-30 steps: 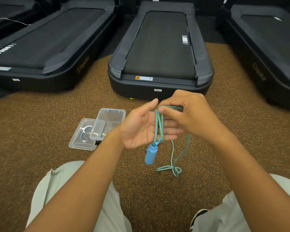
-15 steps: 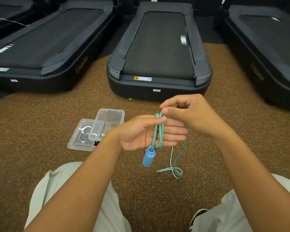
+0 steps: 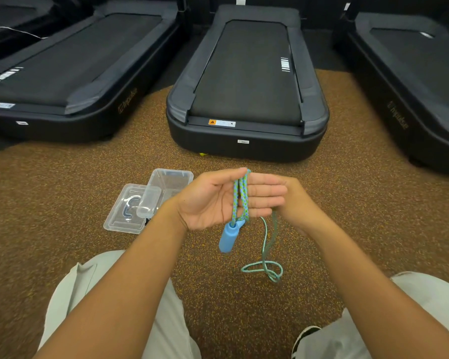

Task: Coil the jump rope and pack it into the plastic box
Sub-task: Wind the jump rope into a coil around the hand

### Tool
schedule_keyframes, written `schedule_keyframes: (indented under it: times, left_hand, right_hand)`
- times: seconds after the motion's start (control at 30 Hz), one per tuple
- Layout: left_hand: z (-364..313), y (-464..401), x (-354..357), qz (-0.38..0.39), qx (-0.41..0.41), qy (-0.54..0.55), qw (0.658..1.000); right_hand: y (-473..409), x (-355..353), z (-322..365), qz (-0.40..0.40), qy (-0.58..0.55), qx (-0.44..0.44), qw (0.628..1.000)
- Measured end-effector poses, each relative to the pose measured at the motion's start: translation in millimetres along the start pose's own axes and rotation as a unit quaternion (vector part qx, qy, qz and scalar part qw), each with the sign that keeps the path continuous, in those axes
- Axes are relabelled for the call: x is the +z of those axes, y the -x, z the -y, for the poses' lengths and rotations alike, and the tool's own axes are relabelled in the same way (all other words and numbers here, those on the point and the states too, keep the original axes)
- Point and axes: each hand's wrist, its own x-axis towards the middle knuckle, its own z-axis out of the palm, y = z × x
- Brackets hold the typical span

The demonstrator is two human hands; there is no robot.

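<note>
The blue-green braided jump rope (image 3: 240,198) is wound in loops across the palm of my left hand (image 3: 213,200), whose fingers are straight and point right. A blue handle (image 3: 227,238) hangs below that palm. My right hand (image 3: 298,200) sits behind and to the right of the left fingers, its fingertips hidden. It holds the free strand, which drops from it to a loose tangle (image 3: 265,268) on the carpet. The clear plastic box (image 3: 171,177) lies open on the floor left of my left hand, leaning on its lid (image 3: 125,218).
Three black treadmills stand ahead: one in the middle (image 3: 246,99), one at the left (image 3: 62,73), one at the right (image 3: 412,73). Brown speckled carpet (image 3: 62,198) covers the floor. My legs in light trousers (image 3: 166,320) are at the bottom.
My right hand has carried the rope over the top of my left hand and down behind its fingers. The left fingers have straightened, and another turn lies on the palm.
</note>
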Motion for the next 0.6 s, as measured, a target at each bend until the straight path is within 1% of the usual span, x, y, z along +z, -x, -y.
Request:
schedule_keyframes:
  times: [0.17, 0.27, 0.37, 0.5, 0.6]
  left_hand:
    - [-2, -1, 0, -0.005, 0.004, 0.018, 1.0]
    - [-1, 0, -2, -0.006, 0.017, 0.025, 1.0]
    - [-2, 1, -4, -0.002, 0.034, 0.015, 0.999]
    - [-4, 3, -6, -0.005, 0.046, 0.052, 0.998]
    - [-7, 3, -11, -0.021, 0.058, 0.07, 0.996]
  right_hand:
    - [-1, 8, -12, -0.024, 0.055, 0.009, 0.998]
    - [-1, 12, -16, -0.035, 0.069, 0.032, 0.997]
    - [-2, 18, -21, -0.004, 0.067, 0.046, 0.997]
    - [1, 23, -27, 0.02, 0.041, 0.075, 0.996]
    - [7, 31, -23, 0.039, 0.057, 0.085, 0.994]
